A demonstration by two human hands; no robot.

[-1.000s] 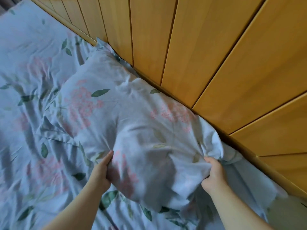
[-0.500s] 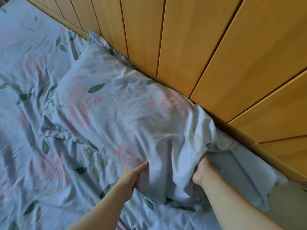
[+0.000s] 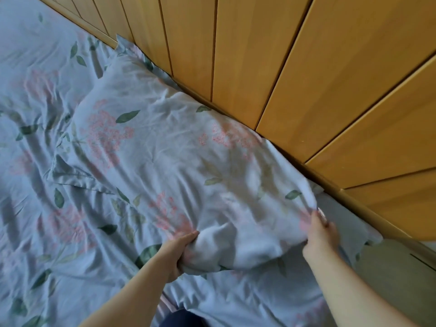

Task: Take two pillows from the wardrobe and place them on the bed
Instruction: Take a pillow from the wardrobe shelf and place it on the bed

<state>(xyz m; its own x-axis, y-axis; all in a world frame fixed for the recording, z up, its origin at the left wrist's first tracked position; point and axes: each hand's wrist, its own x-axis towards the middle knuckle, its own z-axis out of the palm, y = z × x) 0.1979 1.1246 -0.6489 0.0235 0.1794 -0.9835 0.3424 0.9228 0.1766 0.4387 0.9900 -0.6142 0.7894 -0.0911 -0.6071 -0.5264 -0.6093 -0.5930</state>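
1. The bed (image 3: 35,79) lies under a rumpled blue floral sheet (image 3: 59,232), and nothing on this side has shifted
2. The left hand (image 3: 182,250) has slid from the pillow's left flank to its near corner, where it now grips with the thumb on top and the fingers curled underneath
3. The pillow (image 3: 165,149), in a matching floral case, had its near end raised and bunched a second ago. Now it is lowered and drawn out long, resting on the bed
4. The right hand (image 3: 318,234) keeps its pinch on the case's right edge, fingers closed on the cloth
5. The wooden headboard (image 3: 295,67) touches the pillow's far long edge
6. This pillow looks as good as placed, with only the letting go left. Only one pillow is in view, so I cannot tell whether the second is already on the bed
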